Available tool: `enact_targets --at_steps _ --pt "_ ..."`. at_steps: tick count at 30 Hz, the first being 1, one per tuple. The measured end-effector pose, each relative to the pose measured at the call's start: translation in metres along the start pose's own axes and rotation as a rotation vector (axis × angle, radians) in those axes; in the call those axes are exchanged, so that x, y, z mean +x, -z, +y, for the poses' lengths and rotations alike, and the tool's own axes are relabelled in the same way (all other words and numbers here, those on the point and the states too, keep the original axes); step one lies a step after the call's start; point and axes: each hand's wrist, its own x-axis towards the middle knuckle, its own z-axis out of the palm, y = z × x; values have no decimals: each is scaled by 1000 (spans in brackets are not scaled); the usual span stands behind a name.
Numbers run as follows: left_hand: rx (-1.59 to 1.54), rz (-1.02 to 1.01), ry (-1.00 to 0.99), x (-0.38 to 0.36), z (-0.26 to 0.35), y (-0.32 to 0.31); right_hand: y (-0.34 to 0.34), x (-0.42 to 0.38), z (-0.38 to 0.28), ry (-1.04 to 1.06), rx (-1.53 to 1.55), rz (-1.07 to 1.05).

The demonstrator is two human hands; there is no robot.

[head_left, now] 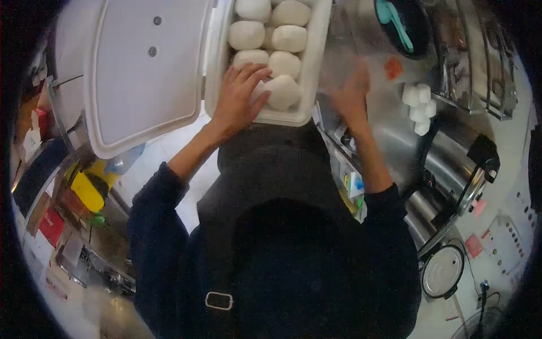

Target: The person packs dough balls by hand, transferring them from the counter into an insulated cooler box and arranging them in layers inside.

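A white tray (pixel 315 68) holds several round white dough balls (pixel 289 38). My left hand (pixel 240 99) reaches into its near end, fingers spread over the nearest dough ball (pixel 282 92) and touching it. My right hand (pixel 351 93) is blurred, lying flat on the metal counter (pixel 389 130) just right of the tray with nothing visible in it. Both sleeves are dark.
The tray's white lid (pixel 144 73) lies open to the left. Small white cubes (pixel 419 104) and an orange piece (pixel 393 68) sit on the counter. A dark bowl with a teal utensil (pixel 398 22) stands behind. A metal rack (pixel 480 62) and cookers (pixel 451 169) are at right.
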Motion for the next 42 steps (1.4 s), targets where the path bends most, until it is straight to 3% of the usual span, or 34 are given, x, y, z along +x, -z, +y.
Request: enact_targets --at_steps 4,8,13,14,17,18,20,21,23,25,27,28,30,31,35,39,41,42 --pt "215 -161 -15 6 15 -40 29 -18 109 -158 151 205" --pt "265 -356 -156 15 23 -44 67 -71 212 -452 -195 301" --pt "186 -325 -114 23 36 -45 84 -99 313 -709 -390 242" --pt "160 -276 -73 24 42 -43 85 -99 320 -793 -185 300" --pt "-44 -110 -11 37 67 -41 68 -117 378 -434 -391 164" --pt "-134 -49 3 45 79 -43 69 -118 382 -376 -321 109" --pt "-198 -5 -110 67 116 -65 69 -113 360 -590 -318 39" --pt "-233 -79 -167 83 136 -85 70 -119 345 -695 -316 1" --pt "-264 -222 -292 122 181 -135 74 -143 322 -711 -260 49" --pt "-153 -192 -440 159 212 -215 71 -156 294 -680 -176 81" --pt "-15 9 -421 189 244 -288 64 -165 268 -540 -159 47" --pt "64 170 -383 202 255 -318 73 -164 235 -664 -121 39" --pt "170 377 -302 219 262 -362 57 -199 246 -742 71 80" --pt "182 299 -286 220 258 -370 58 -210 236 -892 346 153" --pt "135 74 -348 214 243 -363 86 -223 197 -1382 1195 404" --pt "-173 -159 -312 176 206 -303 98 -197 181 -1246 1513 415" --pt "-468 -232 -121 140 195 -238 108 -169 164 -1206 1615 400" --pt "-527 -198 -131 121 188 -201 115 -154 152 -1184 1646 350"
